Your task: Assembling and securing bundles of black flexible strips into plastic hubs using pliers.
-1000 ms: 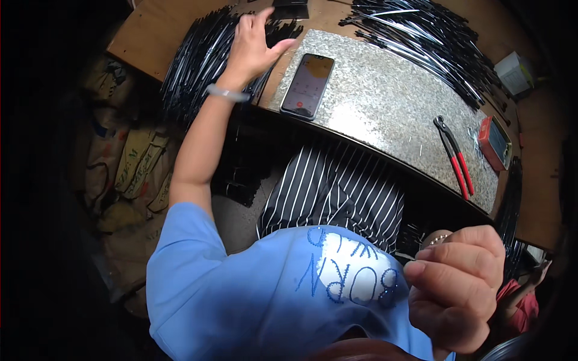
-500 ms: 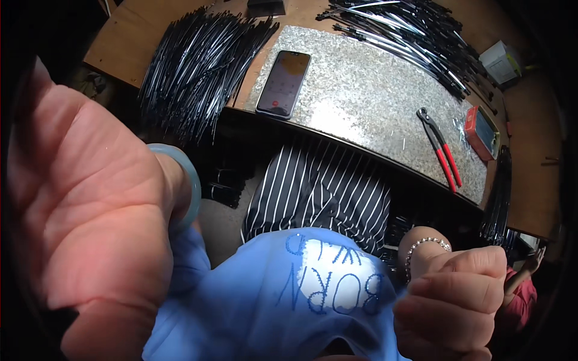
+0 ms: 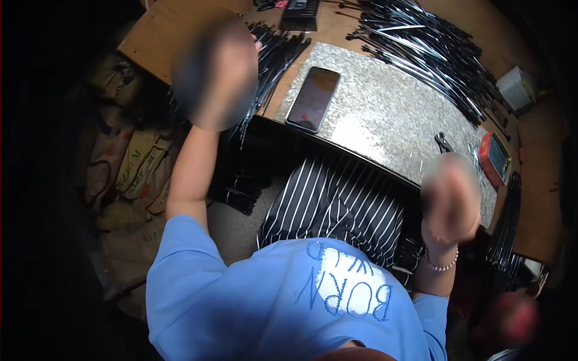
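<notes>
My left hand [image 3: 232, 69] is over the left pile of long thin black strips that look like cable ties [image 3: 278, 63]. It is smeared, so its fingers and anything in them cannot be made out. At the right of the speckled stone slab [image 3: 373, 90], my right hand [image 3: 450, 198] is over the red-handled pliers [image 3: 444, 142]. Only the dark head of the pliers shows; the handles are hidden behind the hand. This hand is blurred too, and whether it touches the pliers is unclear. A phone [image 3: 313, 99] lies on the slab's left part.
A second heap of black strips [image 3: 421, 54] lies along the far side. Right of the slab are a red open box [image 3: 495, 159] and more hanging strips [image 3: 506, 228]. A white container [image 3: 516, 88] stands beyond. Sacks [image 3: 135, 162] lie below left; a person in red [image 3: 512, 319] is lower right.
Both hands have gone from close before the camera out to the worktable, the left to the strip pile, the right over the pliers. The view has shifted, showing the sacks.
</notes>
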{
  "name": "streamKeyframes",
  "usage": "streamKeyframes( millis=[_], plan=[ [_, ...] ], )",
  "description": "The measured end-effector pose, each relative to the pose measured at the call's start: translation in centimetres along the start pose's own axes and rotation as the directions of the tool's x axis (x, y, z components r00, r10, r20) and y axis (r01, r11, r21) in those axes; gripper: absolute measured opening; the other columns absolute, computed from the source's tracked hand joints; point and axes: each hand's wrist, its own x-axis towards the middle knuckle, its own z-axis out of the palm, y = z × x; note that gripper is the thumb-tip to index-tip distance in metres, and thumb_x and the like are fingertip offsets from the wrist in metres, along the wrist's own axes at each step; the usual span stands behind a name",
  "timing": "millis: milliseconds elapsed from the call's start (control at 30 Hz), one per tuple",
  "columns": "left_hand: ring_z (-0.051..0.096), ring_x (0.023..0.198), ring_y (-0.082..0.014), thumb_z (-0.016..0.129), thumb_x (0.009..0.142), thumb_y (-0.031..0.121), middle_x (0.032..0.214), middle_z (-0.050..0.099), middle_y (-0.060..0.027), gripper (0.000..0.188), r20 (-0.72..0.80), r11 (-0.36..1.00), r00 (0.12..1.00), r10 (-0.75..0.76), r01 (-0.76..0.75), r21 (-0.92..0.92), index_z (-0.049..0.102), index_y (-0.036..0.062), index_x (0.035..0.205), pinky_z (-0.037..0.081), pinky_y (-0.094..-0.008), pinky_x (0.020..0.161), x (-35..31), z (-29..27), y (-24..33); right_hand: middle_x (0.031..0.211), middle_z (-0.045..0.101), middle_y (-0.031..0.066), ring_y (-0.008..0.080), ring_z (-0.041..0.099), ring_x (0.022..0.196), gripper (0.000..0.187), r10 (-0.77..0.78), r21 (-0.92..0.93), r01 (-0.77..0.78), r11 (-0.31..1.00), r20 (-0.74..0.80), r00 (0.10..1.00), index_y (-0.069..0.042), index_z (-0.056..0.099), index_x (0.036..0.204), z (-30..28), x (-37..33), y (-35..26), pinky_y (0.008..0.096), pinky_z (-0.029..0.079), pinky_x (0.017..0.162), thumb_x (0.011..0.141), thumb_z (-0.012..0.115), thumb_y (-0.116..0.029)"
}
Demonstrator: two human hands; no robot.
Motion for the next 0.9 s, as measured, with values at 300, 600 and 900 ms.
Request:
streamKeyframes(
  millis=[300,600,900],
  plan=[
    [0.056,0.078,-0.028,0.063,0.081,0.025,0.083,0.061,-0.0084,0.02,0.151,0.949,0.988,0.036,-0.081,0.304,0.065,0.0072,0.09,0.047,-0.0365,0.074,-3.1,2.2,-5.4,0.096,0.06,0.0078,0.0217,0.052,0.09,0.023,0.196,-0.557,-0.147,0.818,0.029,0.98,-0.003,0.061,0.105,-2.7,-5.8,13.2,0.0314,0.041,0.084,0.085,0.062,-0.014],
    [0.059,0.075,-0.0296,0.058,0.085,0.028,0.096,0.062,-0.0083,0.023,0.234,0.95,0.955,-0.181,0.108,0.291,0.064,0.008,0.095,0.049,-0.0381,0.069,-0.1,1.7,-4.5,0.099,0.059,0.0079,0.025,0.053,0.09,0.032,0.353,-0.676,-0.253,0.692,0.011,0.936,-0.006,0.059,0.11,-4.3,-7.7,16.5,0.0331,0.041,0.086,0.083,0.064,-0.021],
    [0.055,0.093,-0.0334,0.061,0.081,0.031,0.103,0.057,-0.0193,0.033,0.248,0.771,0.903,-0.352,0.129,0.624,0.06,-0.0002,0.093,0.047,-0.0424,0.078,1.6,7.0,-4.6,0.097,0.06,0.0069,0.0258,0.053,0.087,0.032,0.283,-0.708,-0.232,0.667,-0.048,0.958,-0.009,0.06,0.109,-5.5,-8.6,17.7,0.0341,0.044,0.08,0.082,0.065,-0.025]
  ],
)
